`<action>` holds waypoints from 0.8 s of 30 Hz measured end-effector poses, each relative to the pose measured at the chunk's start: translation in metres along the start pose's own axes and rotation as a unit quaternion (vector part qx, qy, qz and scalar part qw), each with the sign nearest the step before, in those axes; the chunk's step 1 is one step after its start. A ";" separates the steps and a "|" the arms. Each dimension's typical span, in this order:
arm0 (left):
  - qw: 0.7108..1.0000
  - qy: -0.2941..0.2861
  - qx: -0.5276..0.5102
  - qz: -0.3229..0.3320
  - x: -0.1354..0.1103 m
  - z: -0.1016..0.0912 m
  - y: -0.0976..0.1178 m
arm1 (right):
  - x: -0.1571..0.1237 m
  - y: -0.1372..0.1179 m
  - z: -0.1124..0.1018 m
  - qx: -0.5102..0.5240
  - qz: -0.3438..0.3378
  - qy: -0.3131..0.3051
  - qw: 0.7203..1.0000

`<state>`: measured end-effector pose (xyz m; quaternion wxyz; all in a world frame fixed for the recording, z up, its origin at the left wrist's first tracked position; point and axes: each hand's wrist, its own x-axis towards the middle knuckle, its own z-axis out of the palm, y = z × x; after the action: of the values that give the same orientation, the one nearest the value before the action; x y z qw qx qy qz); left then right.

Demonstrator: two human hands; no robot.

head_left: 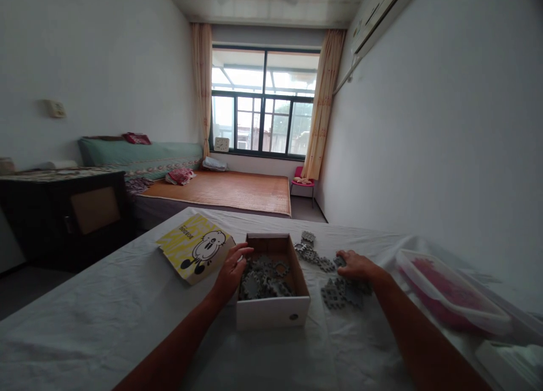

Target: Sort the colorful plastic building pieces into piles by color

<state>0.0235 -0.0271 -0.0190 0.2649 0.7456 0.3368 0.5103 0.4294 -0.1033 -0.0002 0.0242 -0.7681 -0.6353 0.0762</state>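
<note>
An open white cardboard box [271, 314] with a brown inside stands on the cloth-covered table, partly filled with grey interlocking tiles [261, 280] that have toothed edges. My left hand [231, 269] is closed over the box's left wall, fingertips at the rim. Right of the box, my right hand [355, 265] pinches a small grey tile [340, 261] just above the cloth; the fingers partly cover it. Loose grey tiles lie behind and left of that hand, and a joined-looking cluster of grey tiles [343, 293] sits in front of it, partly under the wrist.
The yellow and white box lid [195, 248] with a cartoon figure rests left of the box. A clear plastic tub [453, 292] with pink contents stands at the right by the wall. Beyond the white tablecloth [127, 289] are a bed [237, 190] and a dark cabinet [63, 215].
</note>
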 end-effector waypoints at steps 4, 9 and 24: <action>1.000 -0.005 0.002 -0.003 -0.001 -0.001 0.004 | -0.007 -0.012 0.013 -0.047 0.028 0.036 0.998; 1.000 0.001 0.003 -0.002 0.000 0.000 0.002 | -0.015 -0.019 0.022 -0.096 0.053 0.095 0.989; 1.000 -0.005 0.007 -0.004 0.000 0.000 0.003 | -0.010 -0.016 0.022 -0.089 0.037 0.046 0.994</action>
<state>0.0242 -0.0288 -0.0166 0.2638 0.7487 0.3419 0.5029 0.4091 -0.1118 -0.0185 -0.0176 -0.7929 -0.6089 -0.0149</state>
